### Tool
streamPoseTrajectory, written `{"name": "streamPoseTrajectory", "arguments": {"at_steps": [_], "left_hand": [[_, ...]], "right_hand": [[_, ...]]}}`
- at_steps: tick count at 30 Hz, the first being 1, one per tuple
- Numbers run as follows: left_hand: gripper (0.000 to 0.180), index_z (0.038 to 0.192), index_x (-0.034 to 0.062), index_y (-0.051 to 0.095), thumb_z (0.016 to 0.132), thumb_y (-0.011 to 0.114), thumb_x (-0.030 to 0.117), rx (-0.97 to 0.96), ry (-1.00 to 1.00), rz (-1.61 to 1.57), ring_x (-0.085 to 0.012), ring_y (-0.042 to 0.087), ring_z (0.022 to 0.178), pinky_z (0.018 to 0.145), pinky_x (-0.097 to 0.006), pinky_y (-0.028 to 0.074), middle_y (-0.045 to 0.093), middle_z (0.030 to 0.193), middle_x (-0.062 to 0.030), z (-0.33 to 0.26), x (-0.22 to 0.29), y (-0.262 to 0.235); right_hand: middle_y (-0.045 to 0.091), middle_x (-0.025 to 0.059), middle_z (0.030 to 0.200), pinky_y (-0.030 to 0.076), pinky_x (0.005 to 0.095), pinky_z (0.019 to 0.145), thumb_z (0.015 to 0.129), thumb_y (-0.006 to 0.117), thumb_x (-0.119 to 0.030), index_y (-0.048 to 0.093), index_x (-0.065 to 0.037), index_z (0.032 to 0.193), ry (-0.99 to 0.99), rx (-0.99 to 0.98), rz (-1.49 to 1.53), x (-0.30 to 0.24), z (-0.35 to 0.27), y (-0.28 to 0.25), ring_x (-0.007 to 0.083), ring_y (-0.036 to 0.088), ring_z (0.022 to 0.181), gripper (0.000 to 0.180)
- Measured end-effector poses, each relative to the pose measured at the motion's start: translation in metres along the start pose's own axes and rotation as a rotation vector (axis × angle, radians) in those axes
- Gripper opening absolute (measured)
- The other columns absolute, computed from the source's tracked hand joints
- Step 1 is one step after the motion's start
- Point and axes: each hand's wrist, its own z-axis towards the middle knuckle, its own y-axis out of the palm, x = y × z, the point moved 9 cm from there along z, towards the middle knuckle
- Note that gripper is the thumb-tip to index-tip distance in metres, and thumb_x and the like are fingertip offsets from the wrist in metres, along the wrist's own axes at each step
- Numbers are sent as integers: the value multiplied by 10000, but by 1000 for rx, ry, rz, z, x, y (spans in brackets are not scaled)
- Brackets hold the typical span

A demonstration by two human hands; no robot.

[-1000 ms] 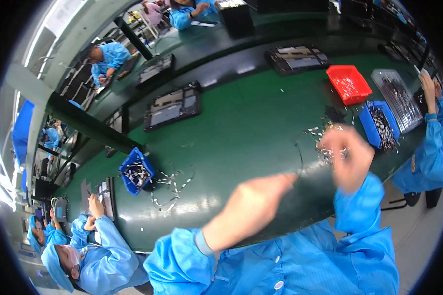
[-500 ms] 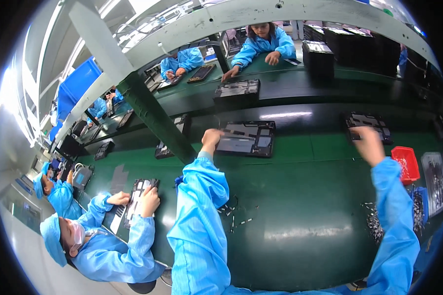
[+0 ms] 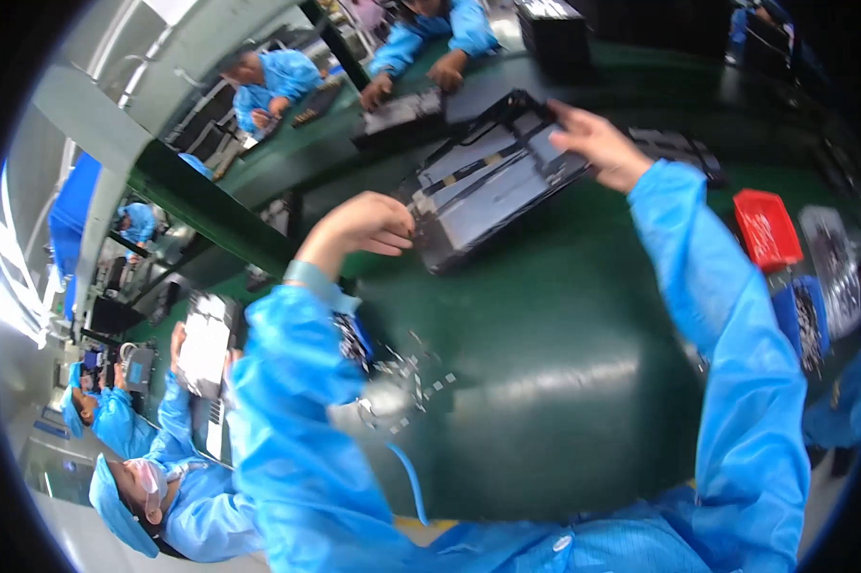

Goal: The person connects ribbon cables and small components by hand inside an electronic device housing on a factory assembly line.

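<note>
- Device [image 3: 499, 180] in the grip: black and grey
- Sleeves [image 3: 726, 306] behind the grip: blue
- Table [image 3: 545, 325] beneath the grip: green
- Bin [image 3: 768, 229] right of the grip: red

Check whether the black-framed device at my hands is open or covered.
Open: the device shows grey panels inside its black frame, with no lid over them.

- Black, flat, rectangular device [image 3: 492, 181] between both hands: underside hidden, inner parts blurred
- Bare left hand [image 3: 368, 225]: cannot tell whether its fingertips touch the device
- Blue plastic bin [image 3: 364, 344] below that hand: mostly hidden by the light-blue fabric left sleeve [image 3: 301, 368]
- Small whitish pieces [image 3: 413, 377] beside the bin: too small to identify
</note>
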Motion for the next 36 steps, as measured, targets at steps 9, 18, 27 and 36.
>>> {"name": "streamPoseTrajectory", "arguments": {"at_steps": [9, 18, 27, 36], "left_hand": [[257, 888, -50, 649, 948, 489, 141, -246, 114, 108, -191, 713, 805, 733, -292, 579, 716, 900, -129, -222, 13, 184], [212, 982, -104, 635, 986, 485, 46, -79, 319, -216, -198, 709, 861, 765, -288, 568, 710, 951, -160, -257, -28, 286], [409, 1212, -45, 540, 866, 667, 132, 335, 569, 188, -425, 473, 1251, 1022, -460, 395, 472, 1379, -262, -247, -53, 295], [408, 1190, -27, 594, 817, 687, 110, 328, 552, 292, -327, 620, 988, 850, -367, 510, 632, 1172, -167, -239, -70, 282]], "right_hand": [[490, 145, 1427, 469, 304, 1029, 905, 658, -79, 391, -107, 1475, 520, -595, -181, 56, -205, 5, 163, 568, 1187, 630], [641, 136, 933, 556, 393, 758, 823, 660, -34, 649, -72, 1211, -89, -360, -839, -47, -332, 120, 310, 663, 808, 390], [677, 94, 926, 549, 270, 717, 819, 687, 31, 749, -20, 989, 127, -34, -556, 0, -329, 99, 192, 678, 809, 188], [706, 108, 827, 562, 238, 640, 860, 676, 9, 701, 67, 1028, 622, 79, -208, 69, -309, 88, 134, 686, 695, 180]]}}
